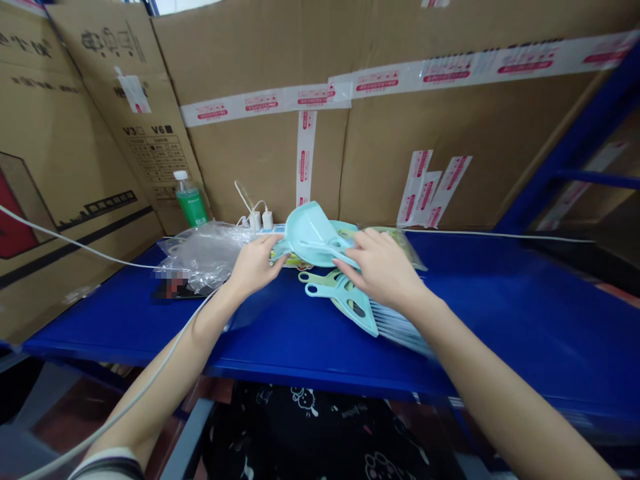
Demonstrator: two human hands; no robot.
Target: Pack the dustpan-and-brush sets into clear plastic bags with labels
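My left hand (257, 265) is closed around the narrow left end of light-blue dustpans, which look nested or overlapping. On the right, my right hand (380, 262) pinches the handle of the upper dustpan (309, 227). Both hands hold the pans just above the table, and I cannot tell exactly how many there are. Below them, a light-blue hand brush (345, 300) lies on the blue table, its grey-blue bristles (400, 327) pointing right, partly behind my right forearm. The looped end of a green handle (313, 277) shows just behind that brush.
Crumpled clear plastic bags (207, 250) lie left, over a dark flat item. Behind stand a green-labelled bottle (191, 201) and white charger plugs (261, 220). A plastic-wrapped item (407, 248) lies right. Taped cardboard (250, 153) walls the back; a white cable (145, 393) crosses my left arm.
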